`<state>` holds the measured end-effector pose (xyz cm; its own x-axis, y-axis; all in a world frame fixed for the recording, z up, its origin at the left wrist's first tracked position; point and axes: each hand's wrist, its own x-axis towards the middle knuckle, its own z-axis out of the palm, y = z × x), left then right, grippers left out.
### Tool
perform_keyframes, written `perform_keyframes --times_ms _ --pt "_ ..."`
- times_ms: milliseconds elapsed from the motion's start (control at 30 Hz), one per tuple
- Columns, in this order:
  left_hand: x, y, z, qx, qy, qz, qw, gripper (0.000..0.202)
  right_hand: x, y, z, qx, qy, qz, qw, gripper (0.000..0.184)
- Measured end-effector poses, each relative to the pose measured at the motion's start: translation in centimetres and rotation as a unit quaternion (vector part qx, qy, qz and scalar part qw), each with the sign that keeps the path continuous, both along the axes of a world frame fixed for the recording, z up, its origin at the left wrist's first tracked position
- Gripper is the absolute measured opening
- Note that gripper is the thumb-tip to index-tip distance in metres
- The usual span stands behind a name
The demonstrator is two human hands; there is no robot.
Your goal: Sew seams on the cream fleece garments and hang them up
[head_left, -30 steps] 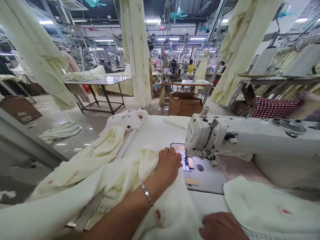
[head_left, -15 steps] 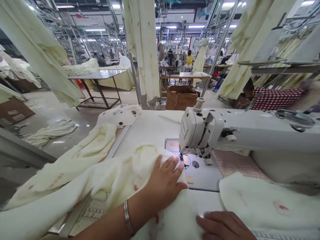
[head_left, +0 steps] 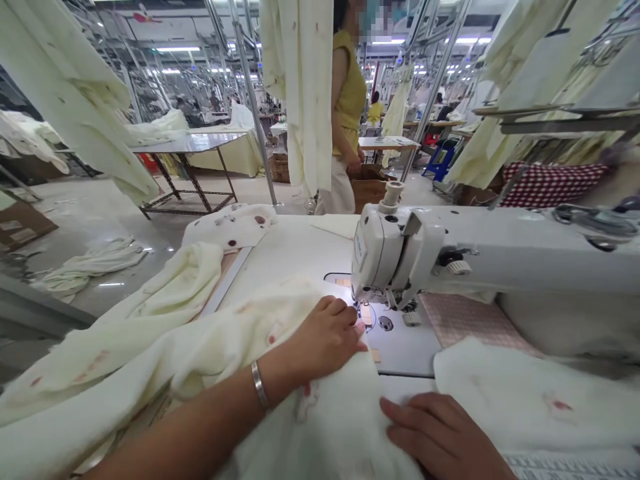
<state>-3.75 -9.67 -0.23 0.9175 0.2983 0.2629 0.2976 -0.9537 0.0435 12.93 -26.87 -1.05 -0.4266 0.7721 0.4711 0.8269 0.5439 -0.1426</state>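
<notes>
Cream fabric [head_left: 340,413] with reddish printed marks lies over the sewing table, one edge running up to the needle area of a white sewing machine [head_left: 385,253]. My left hand [head_left: 323,337], a silver bracelet on its wrist, rests on the fabric just left of the presser foot. Its fingers are curled and bunched on the cloth near the edge. Lower right, my right hand [head_left: 443,430] holds the fabric's right edge between its fingers; the thumb is hidden. Another cream fabric piece [head_left: 540,393] lies to the right of that hand.
More cream fabric [head_left: 175,280] is heaped along the table's left side. A person in a yellow top [head_left: 349,93] stands beyond the table, beside hanging cloth [head_left: 310,100]. Behind are a metal-legged table [head_left: 195,143] and a brown box [head_left: 373,187]. Fabric [head_left: 95,267] lies on the floor.
My left hand's spread fingers have curled in on the fabric, and the raised fold by them has flattened. My right hand shifted slightly up and left. A person in yellow has come into view.
</notes>
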Motion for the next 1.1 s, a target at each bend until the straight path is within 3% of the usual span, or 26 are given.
perform_keyframes --times_ms 100,233,333,400,533,800,967,1100 --pt "0.4 -0.8 0.9 0.004 0.032 0.004 0.999 0.021 -0.2 0.7 0.0 0.005 0.042 -0.004 0.999 0.022" --pt "-0.1 -6.5 1.6 -0.065 0.036 0.083 0.994 0.026 -0.1 0.6 0.1 -0.008 0.042 0.036 0.998 0.019" --pt "-1.4 -10.6 0.8 -0.085 0.041 0.092 0.991 0.049 0.4 0.1 0.5 -0.034 0.033 0.063 0.997 0.019" --pt "-2.3 -11.7 -0.1 -0.087 0.045 0.082 0.992 0.057 0.8 -0.3 0.8 -0.053 0.015 0.072 0.996 0.018" --pt "-3.4 -11.5 -1.0 -0.089 0.045 0.058 0.993 0.051 1.5 -0.9 1.0 -0.067 -0.005 0.086 0.994 0.02" --pt "-3.5 -10.7 -0.4 -0.118 0.054 0.031 0.991 0.052 1.2 -1.5 2.1 -0.05 -0.049 0.094 0.993 0.021" --pt "-3.9 -9.4 0.0 -0.143 0.05 0.024 0.988 0.052 1.2 -0.6 1.4 0.028 -0.066 0.094 0.993 0.016" --pt "-4.5 -7.8 0.8 -0.155 0.041 0.011 0.987 0.049 0.8 0.7 1.2 0.043 -0.055 0.09 0.993 0.019"
